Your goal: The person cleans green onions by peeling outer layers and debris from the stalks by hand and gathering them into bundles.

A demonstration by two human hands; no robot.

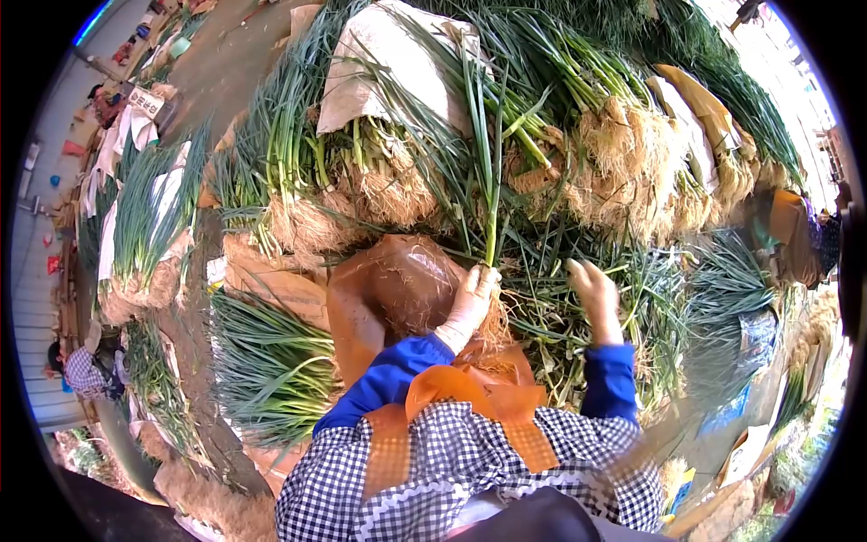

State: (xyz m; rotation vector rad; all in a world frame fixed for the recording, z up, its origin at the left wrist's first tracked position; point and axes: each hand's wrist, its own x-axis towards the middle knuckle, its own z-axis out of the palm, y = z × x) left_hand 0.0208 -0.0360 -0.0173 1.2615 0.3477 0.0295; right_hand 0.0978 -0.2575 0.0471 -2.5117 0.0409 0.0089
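Observation:
My left hand (471, 303) is closed round the root end of a green onion (492, 217), whose long leaves point up and away from me. Pale stringy roots (493, 327) hang below the fingers. To the right, my right hand (596, 291) is held over loose leaves, its fingers curled; whether it pinches anything is too small to tell. An orange-brown plastic sheet (411, 285) lies over my lap, left of the onion. Loose green leaves (551, 334) are scattered beneath and between both hands.
Piled onions with roots (623, 149) stretch across the front, partly under a white sack (361, 81). A leafy bundle (271, 361) lies at left. Another person (86, 370) is at far left, and one more (804, 237) is at the right edge.

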